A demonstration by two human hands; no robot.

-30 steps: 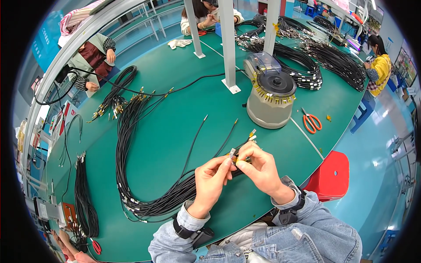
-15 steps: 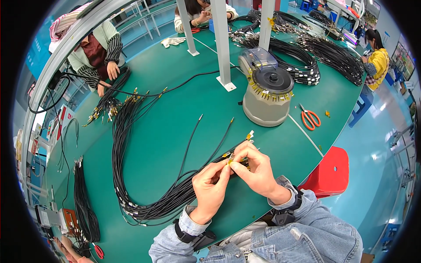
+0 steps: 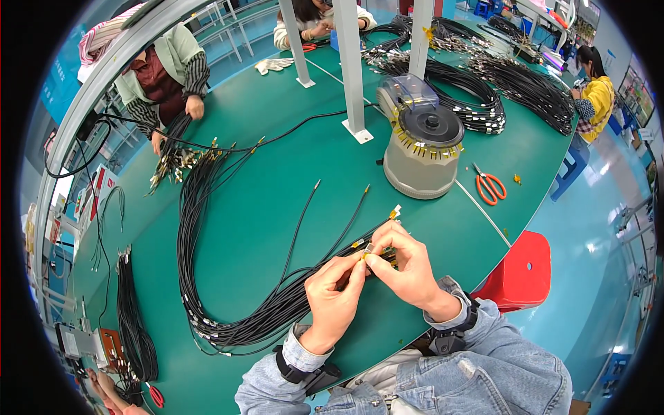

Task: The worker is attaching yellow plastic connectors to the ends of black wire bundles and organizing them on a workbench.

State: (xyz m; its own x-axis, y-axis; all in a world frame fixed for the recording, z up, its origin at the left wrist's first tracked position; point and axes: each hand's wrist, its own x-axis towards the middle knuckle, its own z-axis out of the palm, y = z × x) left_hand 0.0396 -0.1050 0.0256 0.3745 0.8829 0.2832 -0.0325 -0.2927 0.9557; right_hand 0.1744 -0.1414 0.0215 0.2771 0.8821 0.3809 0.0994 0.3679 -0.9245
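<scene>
The left hand has thumb and forefinger drawn together in a pinch on a cable end, a small pale piece with a touch of yellow. The right hand meets it from the right, thumb and forefinger also closed on that end, its other fingers curled; just what each fingertip presses is too small to tell. The cable end is above the near edge of the green table, right of the middle. Under and beside the hands runs a thick bundle of black cables, curving left and then away to yellow-tipped ends at the far left. Two loose cables stick out on its far side. Beyond the hands stands a tape dispenser with yellow strips around its black wheel, and right of it lie orange-handled scissors. A red stool is by the table's right edge. More black coils lie at the far right, and a narrower bundle at the near left. At the far left a co-worker in striped sleeves has both hands at another cable bundle.
</scene>
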